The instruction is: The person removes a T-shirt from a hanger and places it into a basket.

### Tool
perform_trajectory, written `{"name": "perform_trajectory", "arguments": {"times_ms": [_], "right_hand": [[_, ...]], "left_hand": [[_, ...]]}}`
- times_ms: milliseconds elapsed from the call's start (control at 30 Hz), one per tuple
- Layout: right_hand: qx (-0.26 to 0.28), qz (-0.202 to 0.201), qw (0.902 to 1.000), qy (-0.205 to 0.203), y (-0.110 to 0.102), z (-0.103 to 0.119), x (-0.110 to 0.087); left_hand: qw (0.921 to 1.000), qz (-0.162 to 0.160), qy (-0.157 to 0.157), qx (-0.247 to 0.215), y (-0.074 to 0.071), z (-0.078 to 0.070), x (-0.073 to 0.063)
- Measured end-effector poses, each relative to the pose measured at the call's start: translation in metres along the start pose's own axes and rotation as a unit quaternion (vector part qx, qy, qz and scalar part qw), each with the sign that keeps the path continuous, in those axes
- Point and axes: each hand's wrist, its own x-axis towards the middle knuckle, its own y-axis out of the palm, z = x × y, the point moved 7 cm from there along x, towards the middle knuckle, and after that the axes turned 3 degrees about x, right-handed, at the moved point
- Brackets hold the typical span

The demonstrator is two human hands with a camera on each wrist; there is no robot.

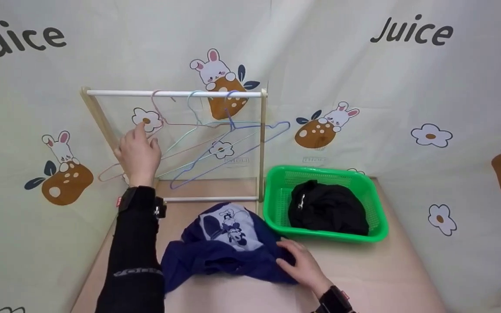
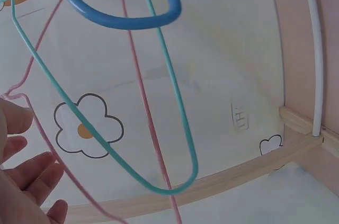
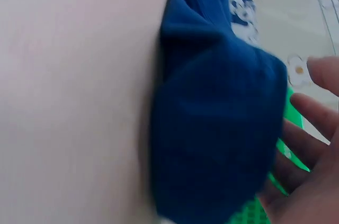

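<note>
My left hand (image 1: 138,152) is raised at the left part of a small clothes rack (image 1: 124,93), beside a pink hanger (image 1: 160,114). In the left wrist view its fingers are loosely bent near the pink wire (image 2: 143,97); nothing appears gripped. A teal hanger (image 1: 195,114) and a blue hanger (image 1: 232,124) hang further right on the same rod. A navy garment (image 1: 185,256) with a white printed panel lies crumpled on the table. At its right end is my right hand (image 1: 305,265), fingers spread and relaxed beside the cloth (image 3: 217,128); whether they touch it is unclear.
A green plastic basket (image 1: 322,236) stands right of the rack, holding a bundled black garment (image 1: 331,208). The rack's lower white bar (image 1: 209,199) runs behind the navy garment. A printed curtain (image 1: 398,87) encloses the table (image 1: 389,278) at the back and sides.
</note>
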Motion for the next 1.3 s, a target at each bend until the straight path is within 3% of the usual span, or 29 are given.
{"name": "perform_trajectory", "arguments": {"times_ms": [300, 433, 733, 933, 1133, 1300], "right_hand": [[-0.03, 0.043, 0.9985, -0.017, 0.033, 0.013, 0.009], [-0.035, 0.058, 0.9975, -0.02, 0.046, 0.015, 0.01], [-0.081, 0.116, 0.9897, 0.022, 0.071, 0.006, 0.011], [-0.127, 0.135, 0.982, 0.034, 0.077, 0.002, 0.014], [-0.197, 0.126, 0.9719, 0.027, 0.076, -0.001, 0.019], [-0.246, 0.073, 0.9665, -0.002, 0.07, 0.0, 0.023]], "left_hand": [[0.9998, -0.005, 0.001, 0.019, 0.014, 0.018, -0.014], [0.9998, 0.007, -0.007, 0.02, 0.021, 0.023, -0.022], [0.9982, 0.057, -0.006, 0.018, 0.035, 0.031, -0.042], [0.9978, 0.062, 0.0, 0.021, 0.037, 0.037, -0.05], [0.9981, 0.052, 0.001, 0.032, 0.037, 0.044, -0.057], [0.9979, 0.059, 0.007, 0.027, 0.039, 0.047, -0.065]]}}
